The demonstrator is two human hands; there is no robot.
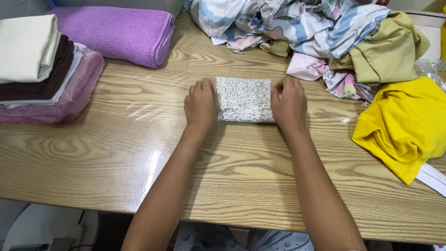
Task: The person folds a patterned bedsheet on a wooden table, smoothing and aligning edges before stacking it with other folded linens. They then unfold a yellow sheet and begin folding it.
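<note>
Left hand: your left hand (201, 106) lies palm down, fingers together, pressing the left edge of the folded patterned cloth (245, 99).
Right hand: your right hand (289, 104) lies flat on the cloth's right edge, fingers curled over it; neither hand grips.
Folded patterned cloth: a small white square with a grey print, flat on the wooden table (116, 153), mid-table between your hands.
Far right: a heap of unfolded clothes (320, 28), striped, pink and olive, behind the cloth.
Right edge: a crumpled yellow garment (406, 125), well apart from your right hand.
Far left: a folded purple towel (116, 30) beside a stack of folded fabrics (42, 74), cream on top, brown and pink below.
</note>
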